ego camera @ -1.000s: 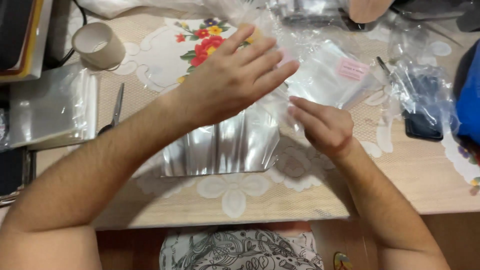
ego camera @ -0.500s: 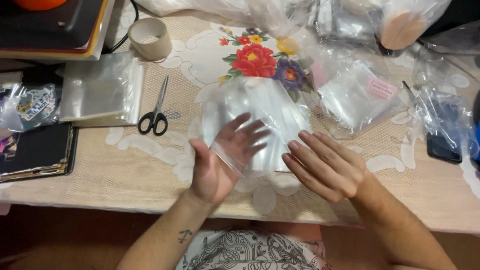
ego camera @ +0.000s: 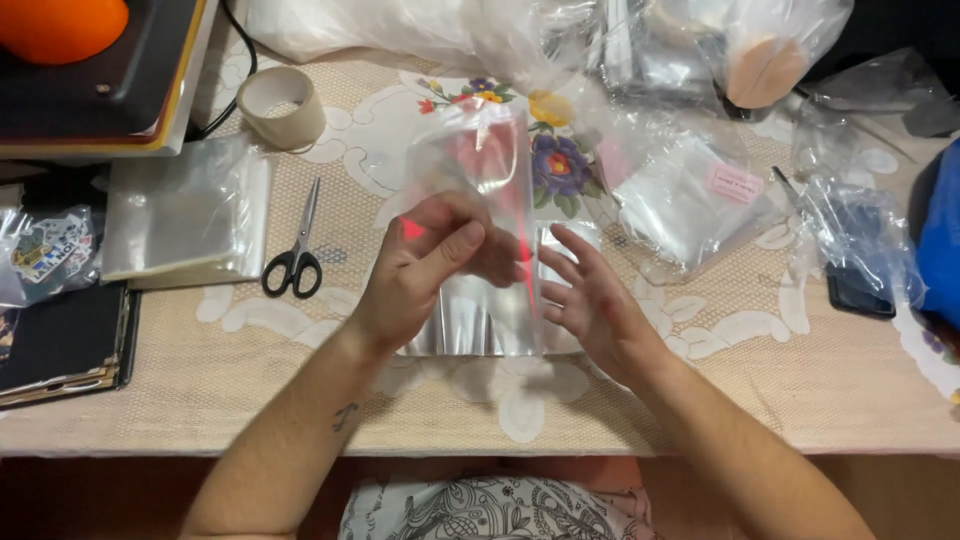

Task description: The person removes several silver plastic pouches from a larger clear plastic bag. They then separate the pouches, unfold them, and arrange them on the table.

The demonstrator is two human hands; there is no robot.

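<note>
The left hand (ego camera: 425, 275) pinches 1 clear plastic bag (ego camera: 478, 190) upright above the table (ego camera: 700, 400); the right hand (ego camera: 590, 300) is spread loose beside it, apparently not gripping. That thin, slippery film could slide free or crease under a 1-handed pinch.

Lower part of the clear bag (ego camera: 478, 190) behind the left hand (ego camera: 425, 275); orange ball (ego camera: 62, 24) cut off at the top edge.
</note>
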